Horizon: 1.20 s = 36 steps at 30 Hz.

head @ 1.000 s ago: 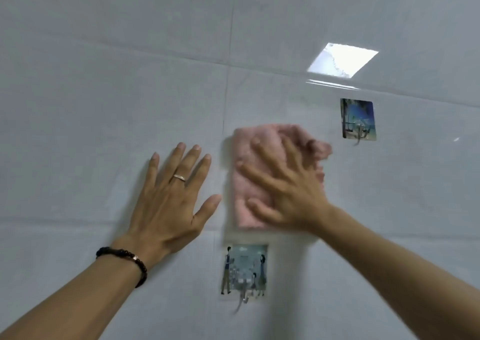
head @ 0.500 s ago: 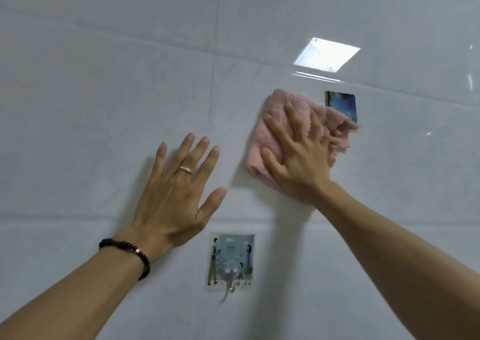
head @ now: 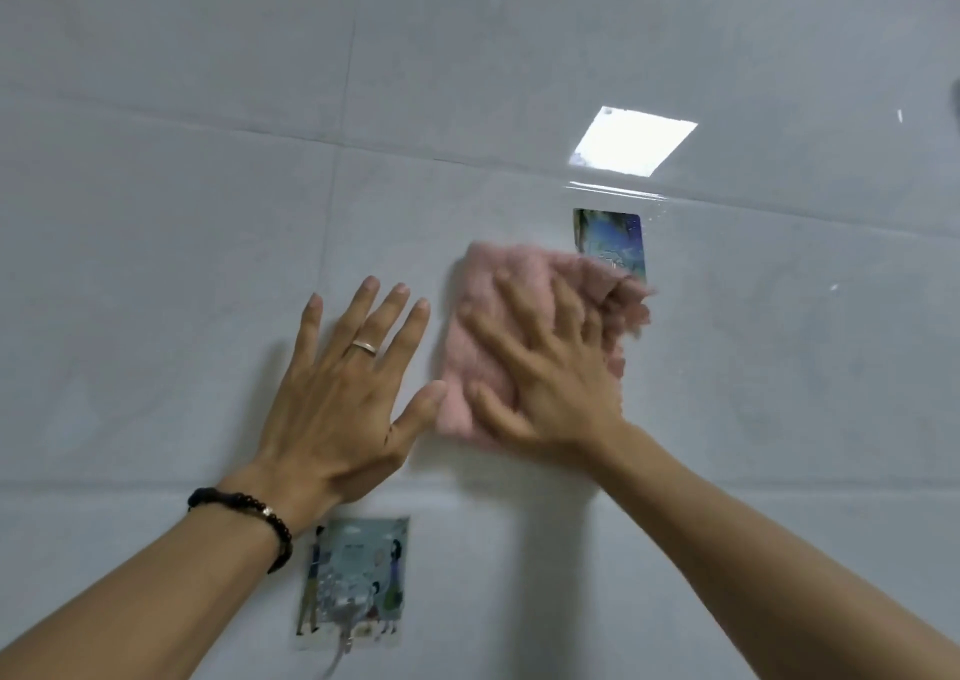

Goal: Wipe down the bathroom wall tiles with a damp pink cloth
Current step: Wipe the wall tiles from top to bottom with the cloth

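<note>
Against the grey wall tiles [head: 156, 242], the right hand [head: 550, 367] lies flat on the pink cloth [head: 478, 346], fingers spread and straight, pressing it to the wall rather than gripping it. Half a second ago the cloth sat higher and further right, bunched against the blue adhesive hook [head: 610, 242]; now it has swept back down and leftward, so that its lower left corner lies just beside the thumb of the left hand [head: 343, 393], while its ragged upper right edge overlaps the hook's lower corner. Blur on the right hand and on the cloth's fringe suggests the stroke is in full motion. The left hand has not shifted: palm flat on the tile, fingers spread, holding nothing, a ring on one finger and a dark bead bracelet [head: 244, 518] at the wrist, seemingly bracing the body. Below it, a second picture hook [head: 358, 575] stays uncovered on the next tile down. Judging by this back-and-forth, the same tile is being scrubbed in passes; much of the wall around, including the row below, looks yet to be reached.
</note>
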Motion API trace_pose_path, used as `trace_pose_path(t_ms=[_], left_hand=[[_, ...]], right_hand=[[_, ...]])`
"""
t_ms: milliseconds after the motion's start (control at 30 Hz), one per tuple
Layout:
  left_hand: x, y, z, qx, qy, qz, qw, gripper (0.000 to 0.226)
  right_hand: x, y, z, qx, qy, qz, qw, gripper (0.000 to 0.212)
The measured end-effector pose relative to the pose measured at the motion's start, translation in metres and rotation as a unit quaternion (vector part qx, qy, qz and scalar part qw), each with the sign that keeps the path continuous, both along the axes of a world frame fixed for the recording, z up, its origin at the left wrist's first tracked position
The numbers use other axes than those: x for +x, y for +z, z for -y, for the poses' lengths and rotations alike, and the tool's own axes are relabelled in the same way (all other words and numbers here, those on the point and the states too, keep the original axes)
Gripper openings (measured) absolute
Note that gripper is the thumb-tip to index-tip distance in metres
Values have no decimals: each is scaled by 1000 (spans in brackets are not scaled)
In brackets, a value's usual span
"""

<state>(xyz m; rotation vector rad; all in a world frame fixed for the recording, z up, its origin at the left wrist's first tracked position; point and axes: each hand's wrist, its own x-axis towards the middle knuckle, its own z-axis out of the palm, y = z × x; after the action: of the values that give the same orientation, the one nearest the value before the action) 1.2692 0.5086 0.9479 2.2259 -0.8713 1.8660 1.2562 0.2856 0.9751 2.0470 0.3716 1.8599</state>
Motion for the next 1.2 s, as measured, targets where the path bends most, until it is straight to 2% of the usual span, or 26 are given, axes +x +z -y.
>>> trace_pose_path(t_ms=[67, 100, 133, 200, 267, 367, 433, 500, 567, 600, 667, 767, 900, 967, 1033, 1100, 1133, 1200], left_hand=[[-4, 1, 11, -5, 9, 4, 1000, 74], [-6, 1, 16, -5, 15, 8, 1000, 73], [-7, 1, 21, -4, 22, 10, 1000, 73], [-9, 3, 31, -15, 30, 8, 999, 72], [-10, 5, 41, -30, 34, 0, 999, 73], [-13, 7, 52, -30, 40, 3, 999, 76], [-15, 7, 58, -30, 40, 8, 999, 74], [-18, 8, 63, -37, 39, 6, 999, 73], [-19, 8, 67, -37, 41, -2, 998, 74], [-19, 6, 69, -35, 43, -8, 998, 75], [-18, 1, 70, -33, 45, -16, 998, 76], [-18, -10, 72, -22, 48, -34, 998, 75], [-16, -15, 75, -23, 42, -46, 998, 74], [-15, -13, 80, -23, 36, -46, 998, 74], [-14, -11, 88, -27, 29, -42, 998, 74], [-15, -8, 97, -24, 19, -38, 999, 74], [-15, -6, 100, -23, 13, -35, 999, 74], [-15, -2, 107, -26, 4, -28, 999, 73]], right_hand=[[-7, -8, 30, -101, 4, -11, 995, 69], [-8, 2, 45, -121, -8, 2, 993, 69], [-7, 16, 54, -105, -14, 17, 994, 69], [-6, 35, 48, -13, -9, 22, 1000, 69], [-3, 28, 33, 30, 8, 26, 999, 70], [-7, 8, 51, -79, 26, 9, 996, 70], [-10, 26, 78, -117, -4, 33, 993, 69], [-12, 44, 85, -46, -7, 26, 999, 69], [-8, 32, 69, 10, 9, 25, 1000, 71], [-4, 14, 63, 2, 21, 26, 999, 72], [-1, -23, 65, -74, 46, 11, 996, 71], [-9, -21, 99, -147, 3, 8, 989, 71], [-16, 2, 104, 23, -5, 26, 999, 68], [-11, -22, 95, -2, 26, 49, 998, 68], [-12, -44, 103, -89, 42, 11, 995, 67], [-18, -30, 132, -138, 9, -9, 990, 68], [-20, -15, 147, -120, -8, -3, 993, 69], [-24, 14, 162, 0, -31, 7, 999, 69]])
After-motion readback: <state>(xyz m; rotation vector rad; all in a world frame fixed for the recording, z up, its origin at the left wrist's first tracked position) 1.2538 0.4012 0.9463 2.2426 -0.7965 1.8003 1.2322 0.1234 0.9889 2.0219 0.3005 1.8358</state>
